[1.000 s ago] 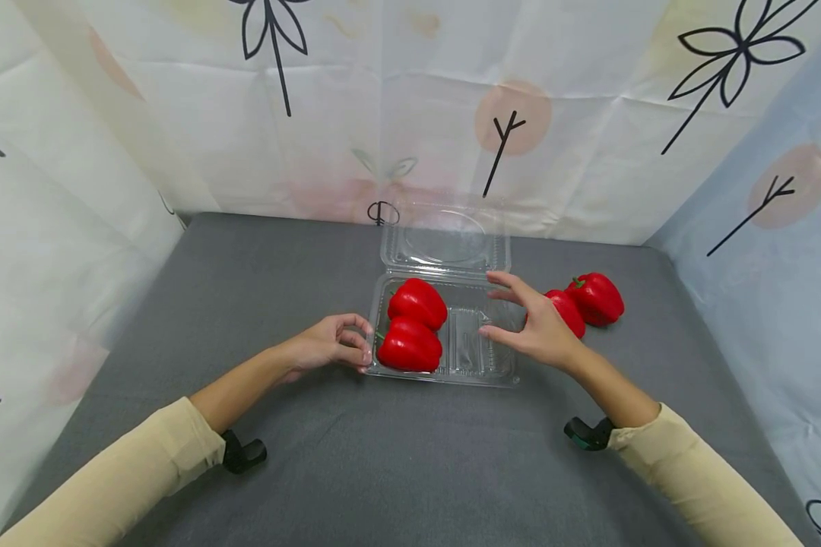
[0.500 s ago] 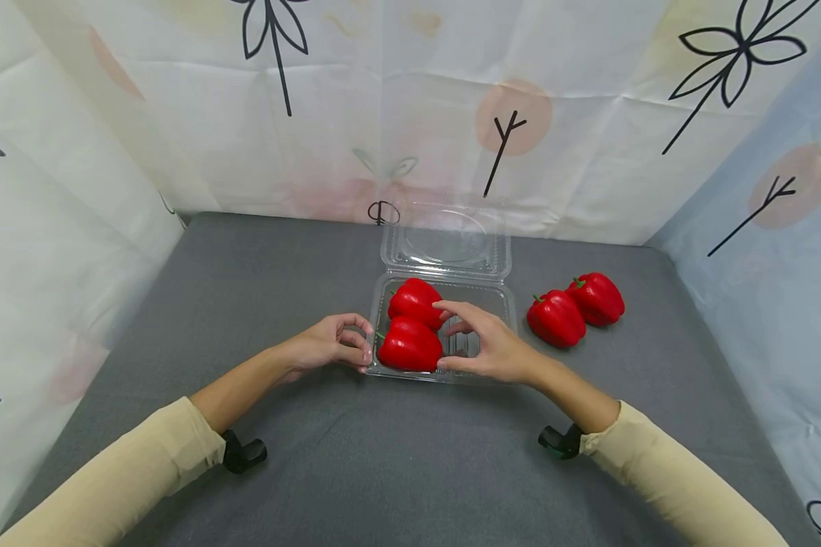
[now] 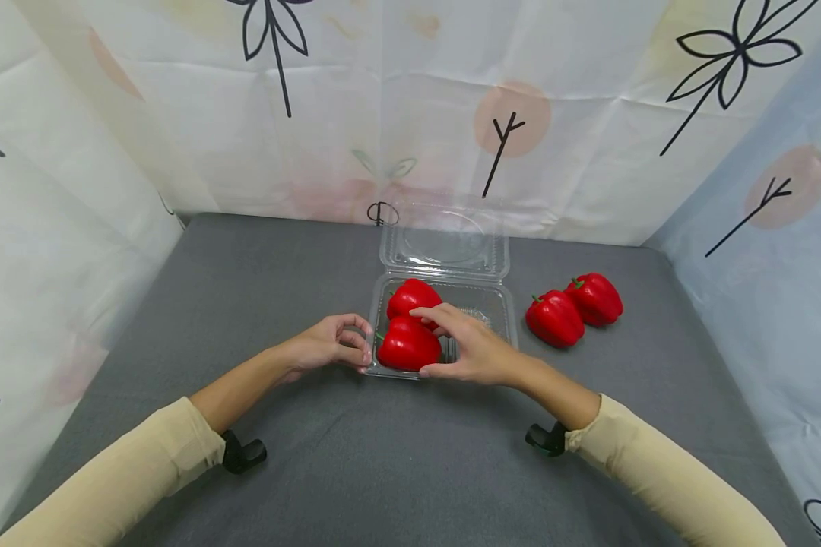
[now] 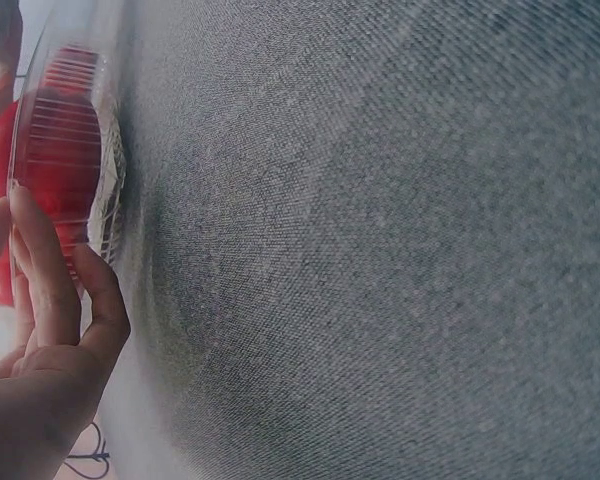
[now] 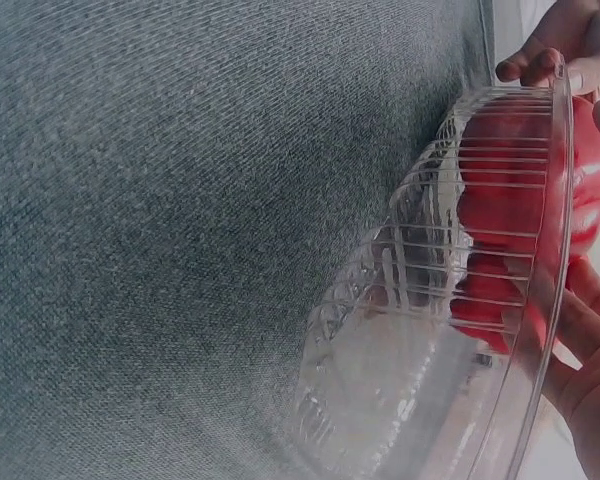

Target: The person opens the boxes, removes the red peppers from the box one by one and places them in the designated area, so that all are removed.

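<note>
A clear plastic clamshell container (image 3: 509, 319) lies with its lid raised at the back. Inside, on its left side, two red bell peppers sit one behind the other: the near pepper (image 3: 407, 346) and the far pepper (image 3: 410, 295). My left hand (image 3: 328, 342) pinches the container's left rim between thumb and fingers, as the left wrist view also shows. My right hand (image 3: 475, 348) reaches over the container and grips the right end of the near pepper, thumb on its front side, fingers curved behind it between the two peppers. Its fingertips are partly hidden.
Two more red bell peppers, one nearer (image 3: 556, 319) and one farther (image 3: 595, 299), lie touching on the grey cloth (image 3: 397, 463) right of the container. The upright lid (image 3: 445, 247) stands close to the patterned back curtain (image 3: 410, 99).
My right hand has moved left from the container's right side to the near pepper, bringing the two peppers on the cloth into full view. My left hand has stayed at the rim.
</note>
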A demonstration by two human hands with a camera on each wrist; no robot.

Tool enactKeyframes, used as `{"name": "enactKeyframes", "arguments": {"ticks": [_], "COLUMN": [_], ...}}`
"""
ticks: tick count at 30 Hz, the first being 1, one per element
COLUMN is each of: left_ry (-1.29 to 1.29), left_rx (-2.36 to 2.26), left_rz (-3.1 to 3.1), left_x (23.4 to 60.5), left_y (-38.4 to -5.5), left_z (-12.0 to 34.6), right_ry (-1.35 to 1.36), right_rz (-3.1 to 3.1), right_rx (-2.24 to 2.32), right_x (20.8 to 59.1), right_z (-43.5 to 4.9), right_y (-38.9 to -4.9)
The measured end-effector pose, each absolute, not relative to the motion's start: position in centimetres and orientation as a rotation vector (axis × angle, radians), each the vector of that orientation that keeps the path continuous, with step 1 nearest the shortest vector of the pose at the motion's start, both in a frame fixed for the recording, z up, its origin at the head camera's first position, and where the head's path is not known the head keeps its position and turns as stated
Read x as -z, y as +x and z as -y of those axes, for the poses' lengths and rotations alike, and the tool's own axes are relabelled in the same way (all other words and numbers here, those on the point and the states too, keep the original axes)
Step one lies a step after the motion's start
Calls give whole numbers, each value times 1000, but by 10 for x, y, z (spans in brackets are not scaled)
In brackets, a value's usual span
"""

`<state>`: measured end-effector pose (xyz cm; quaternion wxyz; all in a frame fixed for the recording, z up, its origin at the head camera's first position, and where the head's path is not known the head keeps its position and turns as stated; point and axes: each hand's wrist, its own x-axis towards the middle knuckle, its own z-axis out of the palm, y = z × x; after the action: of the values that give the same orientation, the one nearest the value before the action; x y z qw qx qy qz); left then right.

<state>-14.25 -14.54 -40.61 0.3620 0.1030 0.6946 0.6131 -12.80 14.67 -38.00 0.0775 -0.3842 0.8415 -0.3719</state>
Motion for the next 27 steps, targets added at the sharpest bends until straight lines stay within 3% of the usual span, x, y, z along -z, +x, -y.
{"name": "enactKeyframes", "arguments": {"ticks": [27], "left_ry": [272], "left_rx": [-1594], "left_rz": [-1770], "left_x": [406], "left_y": [-142], "left_z": [144], "right_ry": [-1103], "right_rz": [-2556], "right_rx": [1005], "right_x": [382], "right_z": [-146], "right_y": [-129]}}
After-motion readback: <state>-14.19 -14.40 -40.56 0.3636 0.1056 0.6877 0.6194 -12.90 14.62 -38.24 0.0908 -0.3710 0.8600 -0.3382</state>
